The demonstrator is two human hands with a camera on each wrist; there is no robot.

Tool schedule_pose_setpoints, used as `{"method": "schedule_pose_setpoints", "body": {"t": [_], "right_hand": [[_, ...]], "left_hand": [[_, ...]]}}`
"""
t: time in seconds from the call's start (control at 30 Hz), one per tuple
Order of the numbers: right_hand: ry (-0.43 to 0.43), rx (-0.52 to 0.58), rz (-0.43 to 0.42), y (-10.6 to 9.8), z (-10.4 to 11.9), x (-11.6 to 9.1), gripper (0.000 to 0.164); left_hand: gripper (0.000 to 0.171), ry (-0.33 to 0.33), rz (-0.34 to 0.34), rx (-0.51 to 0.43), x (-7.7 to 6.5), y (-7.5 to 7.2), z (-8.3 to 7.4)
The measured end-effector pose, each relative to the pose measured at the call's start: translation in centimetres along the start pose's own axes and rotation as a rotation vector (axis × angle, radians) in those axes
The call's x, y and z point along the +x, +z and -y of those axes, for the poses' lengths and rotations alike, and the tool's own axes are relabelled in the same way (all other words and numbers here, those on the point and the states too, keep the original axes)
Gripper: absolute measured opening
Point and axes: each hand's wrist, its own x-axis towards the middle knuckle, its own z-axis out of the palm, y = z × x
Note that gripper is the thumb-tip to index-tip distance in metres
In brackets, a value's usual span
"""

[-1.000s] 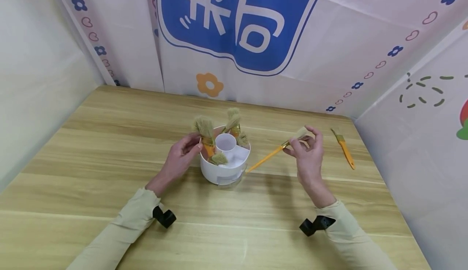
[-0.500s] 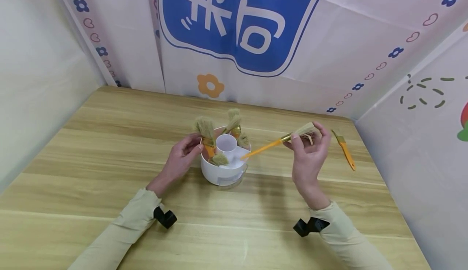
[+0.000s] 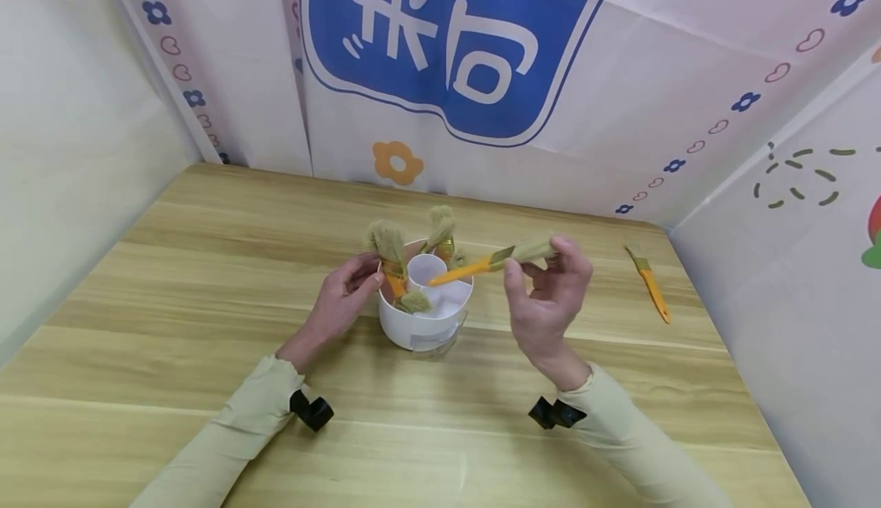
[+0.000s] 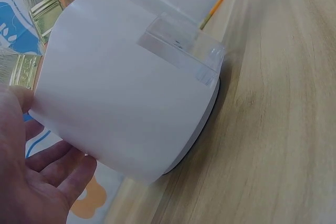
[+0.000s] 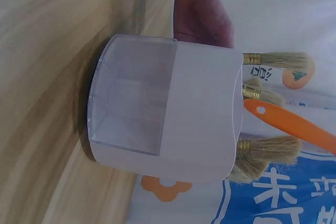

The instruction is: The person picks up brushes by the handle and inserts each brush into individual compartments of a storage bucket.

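My left hand grips the left rim of a white round desk organizer, its fingers against the outer wall in the left wrist view. Several bristle brushes stand bristles up in the organizer, including a wide paintbrush beside that hand. With my right hand I pinch another paintbrush by its pale bristles. Its orange handle points left and down over the organizer's right compartments, near the central round cup. In the right wrist view the holed end of the orange handle shows at the organizer's rim.
One more paintbrush with an orange handle lies on the wooden table at the right. A clear drawer sticks out low on the organizer's front. Printed sheets wall the table at the back and sides.
My right hand has carried its paintbrush leftward, and the handle has swung up from beside the organizer to above it. The left hand stays on the rim.
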Motion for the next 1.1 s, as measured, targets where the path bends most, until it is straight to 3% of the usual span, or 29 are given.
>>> {"method": "schedule_pose_setpoints", "body": {"t": [0.17, 0.33, 0.43, 0.53, 0.67, 0.9, 1.1], "right_hand": [[-0.185, -0.136, 0.190, 1.3, -0.6, 0.1, 0.032], [-0.328, -0.286, 0.448, 2.5, -1.3, 0.5, 0.022], [-0.323, -0.380, 0.598, 2.8, -2.0, 0.5, 0.032], [-0.285, -0.479, 0.688, 2.9, -2.7, 0.3, 0.042], [-0.242, -0.602, 0.761, 2.9, -3.3, -0.1, 0.039], [-0.269, -0.882, 0.876, 3.9, -3.0, 0.2, 0.030], [-0.206, -0.981, 0.996, 4.9, -2.7, 0.5, 0.029]], "left_hand": [[0.040, -0.001, -0.009, -0.006, 0.0, 0.1, 0.0], [0.040, -0.005, -0.014, -0.020, 0.0, 0.1, -0.2], [0.040, -0.008, -0.009, -0.019, 0.0, 0.0, -0.2], [0.039, -0.001, -0.007, -0.012, 0.0, 0.1, -0.1], [0.039, 0.009, -0.008, -0.001, 0.1, 0.1, 0.0], [0.040, 0.030, -0.004, 0.023, 0.2, 0.1, 0.1], [0.039, 0.035, -0.011, 0.016, 0.2, 0.3, 0.1]]}}
